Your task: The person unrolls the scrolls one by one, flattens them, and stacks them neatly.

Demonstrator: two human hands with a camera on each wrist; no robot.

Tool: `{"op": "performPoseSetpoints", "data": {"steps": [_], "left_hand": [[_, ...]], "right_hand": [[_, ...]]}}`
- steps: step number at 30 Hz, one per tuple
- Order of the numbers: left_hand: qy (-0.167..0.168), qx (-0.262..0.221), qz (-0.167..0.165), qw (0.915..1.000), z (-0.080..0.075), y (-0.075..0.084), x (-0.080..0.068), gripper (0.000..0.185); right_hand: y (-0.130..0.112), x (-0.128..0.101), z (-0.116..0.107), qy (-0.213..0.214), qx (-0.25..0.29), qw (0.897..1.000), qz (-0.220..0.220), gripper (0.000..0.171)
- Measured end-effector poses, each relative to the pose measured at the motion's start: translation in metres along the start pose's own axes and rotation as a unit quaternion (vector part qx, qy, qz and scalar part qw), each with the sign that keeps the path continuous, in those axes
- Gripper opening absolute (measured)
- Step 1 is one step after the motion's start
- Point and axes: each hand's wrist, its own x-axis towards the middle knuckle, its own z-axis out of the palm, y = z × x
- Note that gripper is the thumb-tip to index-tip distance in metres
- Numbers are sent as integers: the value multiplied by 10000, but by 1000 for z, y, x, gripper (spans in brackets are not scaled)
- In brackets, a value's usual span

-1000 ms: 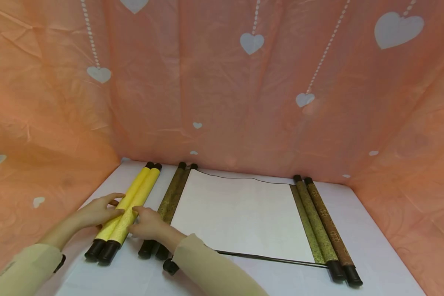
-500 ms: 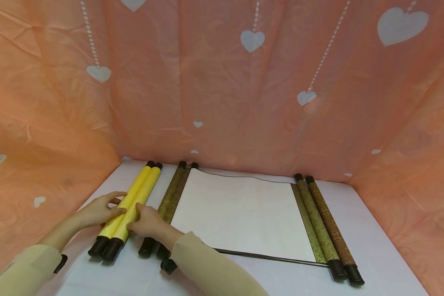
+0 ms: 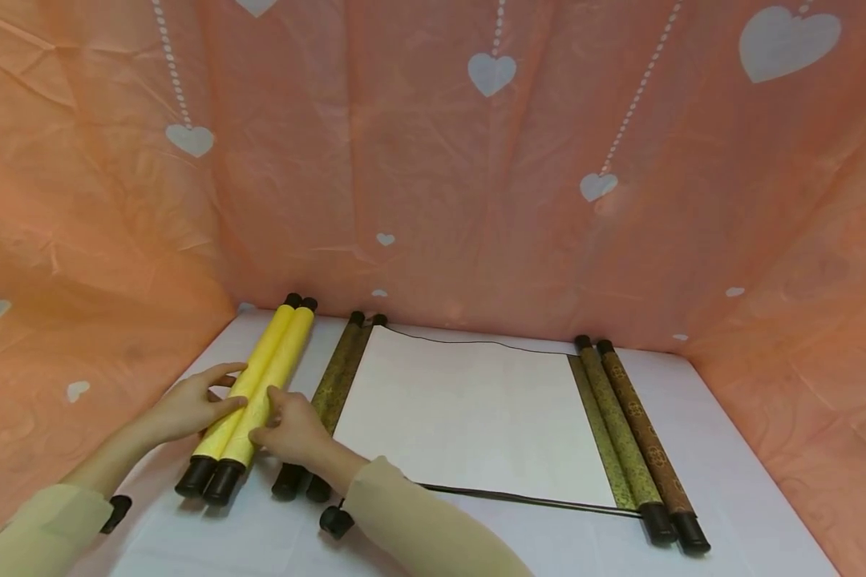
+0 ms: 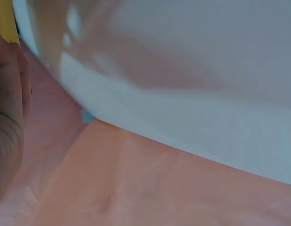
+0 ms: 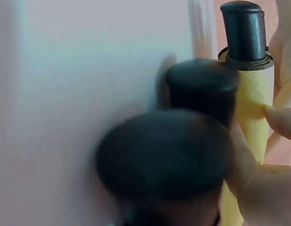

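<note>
A yellow scroll (image 3: 286,353) with black end knobs lies as two rolls side by side at the left of the head view. My left hand (image 3: 191,409) grips its left roll, thumb on top and fingers over the far side. My right hand (image 3: 297,433) holds the right roll from the other side, thumb up and fingers curled low. In the right wrist view a black knob (image 5: 246,33) tops the yellow roll. Only part of my left hand (image 4: 8,94) and a strip of yellow show in the left wrist view.
A partly unrolled green scroll (image 3: 469,409) with white paper lies mid-table, its rollers at either side. Right of it is a brown patterned scroll (image 3: 635,413). Blurred black knobs (image 5: 164,155) fill the right wrist view's front. Pink heart-print cloth (image 3: 433,200) walls the white table.
The yellow scroll has shifted slightly up and away in the head view, its far end appearing raised. Both hands moved with it. The green and brown scrolls stay put.
</note>
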Motion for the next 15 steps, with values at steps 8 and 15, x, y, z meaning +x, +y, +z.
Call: {"op": "performPoseSetpoints", "data": {"steps": [8,15], "left_hand": [[496,-107,362,9981,7,26,2,67],[995,-258,738,9920,21,55,2,69]], "right_hand": [[1,-12,-24,422,686,9966,-142,69],[6,-27,-52,783,991,9895,-697,66]]}}
